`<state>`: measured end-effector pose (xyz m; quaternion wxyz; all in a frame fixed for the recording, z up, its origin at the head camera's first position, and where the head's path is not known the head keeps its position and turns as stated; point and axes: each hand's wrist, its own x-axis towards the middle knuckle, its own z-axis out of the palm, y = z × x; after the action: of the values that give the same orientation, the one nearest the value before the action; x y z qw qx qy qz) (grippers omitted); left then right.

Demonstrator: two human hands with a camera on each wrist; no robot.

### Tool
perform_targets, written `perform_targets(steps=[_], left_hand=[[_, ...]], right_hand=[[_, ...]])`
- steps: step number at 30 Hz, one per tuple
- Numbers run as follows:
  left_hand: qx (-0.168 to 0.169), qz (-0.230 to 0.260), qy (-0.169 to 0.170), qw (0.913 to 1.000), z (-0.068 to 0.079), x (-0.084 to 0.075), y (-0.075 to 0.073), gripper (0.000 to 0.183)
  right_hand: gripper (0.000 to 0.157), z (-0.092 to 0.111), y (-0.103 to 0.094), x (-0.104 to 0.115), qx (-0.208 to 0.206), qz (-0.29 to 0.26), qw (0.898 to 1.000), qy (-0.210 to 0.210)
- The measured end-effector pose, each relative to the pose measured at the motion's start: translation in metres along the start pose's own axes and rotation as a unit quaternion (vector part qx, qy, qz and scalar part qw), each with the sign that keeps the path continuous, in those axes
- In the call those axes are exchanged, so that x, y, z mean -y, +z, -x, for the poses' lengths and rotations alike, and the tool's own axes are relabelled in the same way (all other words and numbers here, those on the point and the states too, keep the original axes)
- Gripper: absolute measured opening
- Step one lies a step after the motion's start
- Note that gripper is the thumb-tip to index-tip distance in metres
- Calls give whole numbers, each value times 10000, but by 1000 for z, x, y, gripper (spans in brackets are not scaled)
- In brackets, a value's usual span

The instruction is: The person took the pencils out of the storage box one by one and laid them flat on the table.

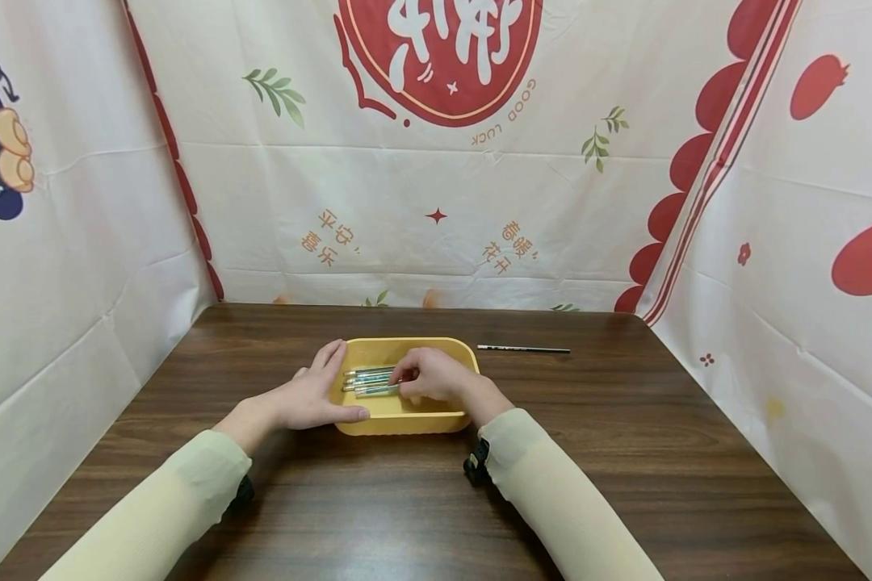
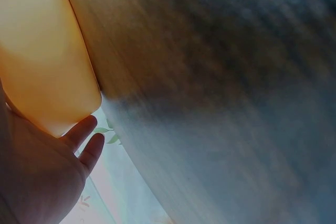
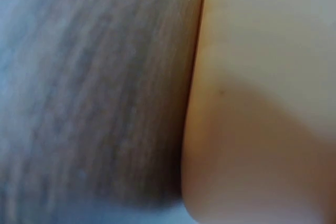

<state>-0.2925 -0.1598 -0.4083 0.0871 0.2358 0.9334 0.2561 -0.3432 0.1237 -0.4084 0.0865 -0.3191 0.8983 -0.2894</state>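
A yellow plastic bin (image 1: pixel 407 426) stands on the table with several green-striped pencils (image 1: pixel 366 380) lying side by side in it, their eraser ends to the left. My right hand (image 1: pixel 439 378) reaches into the bin over the right rim, and its curled fingers pinch the nearest pencil (image 1: pixel 376 390); its fingertips hide that pencil's right end. At the bin's left end, my left hand (image 1: pixel 312 397) is spread, thumb along the near rim and straight fingers against the outside. The left wrist view shows two fingertips (image 2: pixel 92 150) at the bin's corner. Only the bin's wall (image 3: pixel 252 77) and tabletop show in the right wrist view.
A dark pencil (image 1: pixel 523 349) lies on the brown wooden table (image 1: pixel 596 452), behind and to the right of the bin. Printed white cloth (image 1: pixel 407 186) hangs along the table's back and both sides.
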Motion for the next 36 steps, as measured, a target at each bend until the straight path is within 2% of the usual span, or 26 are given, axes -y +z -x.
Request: perform_targets(steps=[9, 16, 21, 31, 36], left_hand=[[30, 14, -28, 10000, 1, 0, 0, 133], [38, 30, -20, 10000, 1, 1, 0, 135], [38, 46, 10, 10000, 1, 0, 0, 133], [27, 44, -6, 10000, 0, 0, 0, 133], [43, 58, -31, 10000, 0, 0, -1, 133]], right_hand=[[31, 1, 0, 1, -22, -372, 9993, 12], [27, 1, -2, 4, -63, -582, 9983, -39], [27, 1, -6, 6, -177, -455, 9988, -61], [27, 4, -31, 10, -341, -208, 9991, -160], [27, 11, -47, 8, -500, -151, 9986, -9]])
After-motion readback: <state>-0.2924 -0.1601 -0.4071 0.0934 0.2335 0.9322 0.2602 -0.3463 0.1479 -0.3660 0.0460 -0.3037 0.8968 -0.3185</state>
